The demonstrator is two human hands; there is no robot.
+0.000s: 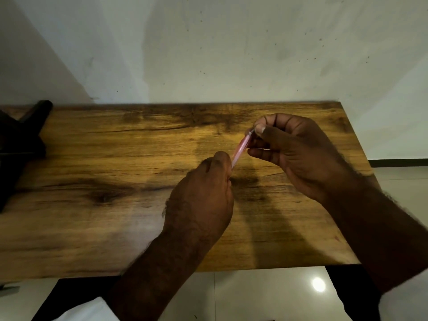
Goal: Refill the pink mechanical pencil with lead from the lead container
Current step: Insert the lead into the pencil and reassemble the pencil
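Wooden table takes up the middle of the view, with its back edge against a pale wall. A dark object sits on the table's left end, too blurred to identify.

Both hands are above the table's right half, forearms coming in over its near edge. The left hand shows its back to the camera, fingers clenched round the lower end of the pink mechanical pencil. The right hand is turned palm side toward the camera. Its thumb and forefinger pinch the pencil's upper end and the other fingers curl underneath.

The pencil is off the table surface and slanted, upper end toward the table's far right corner. No lead container shows on the table, and it can't be told whether the right hand hides one.

Likely step: working the pencil's top end, either cap removal or lead feed. To do it well, the left hand should hold the barrel steady with the open end up. The right hand should move straight along the barrel with no sideways bend. Small parts should be handled over the table in case they drop.
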